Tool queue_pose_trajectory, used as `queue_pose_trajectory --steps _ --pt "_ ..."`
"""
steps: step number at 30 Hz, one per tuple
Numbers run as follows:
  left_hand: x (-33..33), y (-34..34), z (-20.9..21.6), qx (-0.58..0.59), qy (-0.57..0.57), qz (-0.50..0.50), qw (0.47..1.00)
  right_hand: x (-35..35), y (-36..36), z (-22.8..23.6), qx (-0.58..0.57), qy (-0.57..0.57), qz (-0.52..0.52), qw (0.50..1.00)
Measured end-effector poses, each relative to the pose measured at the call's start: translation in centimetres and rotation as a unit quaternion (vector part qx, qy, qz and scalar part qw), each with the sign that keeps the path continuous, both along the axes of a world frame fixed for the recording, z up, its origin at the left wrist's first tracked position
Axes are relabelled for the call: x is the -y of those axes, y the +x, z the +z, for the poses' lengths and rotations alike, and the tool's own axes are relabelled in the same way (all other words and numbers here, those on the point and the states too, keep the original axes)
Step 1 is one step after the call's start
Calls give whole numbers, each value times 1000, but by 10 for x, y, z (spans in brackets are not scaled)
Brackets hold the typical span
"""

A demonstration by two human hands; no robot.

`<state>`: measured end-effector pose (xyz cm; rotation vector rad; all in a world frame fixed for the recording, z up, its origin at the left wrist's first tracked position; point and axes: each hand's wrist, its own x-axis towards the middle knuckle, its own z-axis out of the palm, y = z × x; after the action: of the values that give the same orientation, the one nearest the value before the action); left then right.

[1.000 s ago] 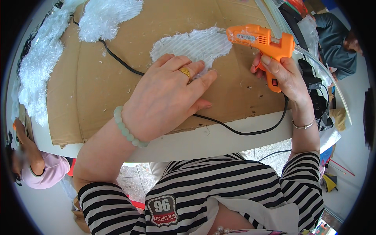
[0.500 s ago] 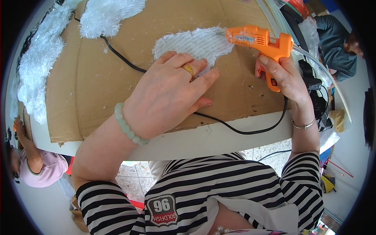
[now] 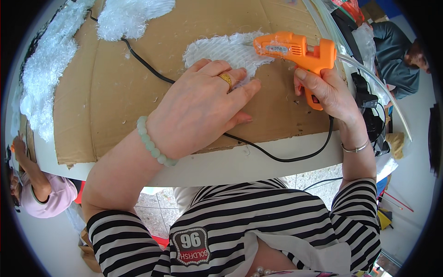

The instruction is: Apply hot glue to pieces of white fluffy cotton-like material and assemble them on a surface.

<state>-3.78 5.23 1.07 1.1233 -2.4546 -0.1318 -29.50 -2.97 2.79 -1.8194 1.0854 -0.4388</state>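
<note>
In the head view, looking down, my right grip [image 3: 328, 92] is closed round the handle of the orange glue gun [image 3: 297, 47], thumb on the near side and fingers curling toward the trigger; whether I am squeezing it, I cannot tell. My left grip [image 3: 200, 108] lies palm down, thumb spread away from the fingers, with bent fingertips resting on the near edge of the white ribbed patch [image 3: 217, 50]. Whether any of those fingers pinch the fabric is hidden.

The patch lies on the cardboard sheet [image 3: 115, 106], just beyond my left fingers, and the sheet rests on the white counter [image 3: 217, 171]. The gun points to my left, its nozzle over the patch's far right part; I cannot make out whether the tip touches or whether any glue is out. The black cord [image 3: 281, 159] drops from the handle and runs beneath my left grip. A fluffy white piece [image 3: 122, 21] lies well apart, toward the far left of the sheet.

I judge the step in hand to be glue work on the ribbed face, one grip steadying while the other aims. As I see it, the next move calls for a level, slow nozzle close to the fabric, light pressure holding the edge flat, and my left fingertips well clear of the hot tip.
</note>
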Motion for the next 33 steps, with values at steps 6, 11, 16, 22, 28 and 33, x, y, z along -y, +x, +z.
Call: queue_pose_trajectory --steps 6,11,16,22,28,33 --pt "0 1 -2 10 5 4 1000 -1 5 1 -1 4 -3 1000" --pt "0 3 -5 -3 2 1 1000 0 6 1 -13 -7 -10 1000" --pt "0 4 -7 2 0 -4 1000 1 14 9 -40 -32 14 999" --pt "2 4 -11 -16 -52 -6 999 0 23 18 -85 -36 30 995" --pt "2 4 -14 -21 -75 -4 997 0 31 14 -71 -67 35 995" --pt "2 4 -13 -21 -72 -5 997 2 37 11 -80 -81 50 992"
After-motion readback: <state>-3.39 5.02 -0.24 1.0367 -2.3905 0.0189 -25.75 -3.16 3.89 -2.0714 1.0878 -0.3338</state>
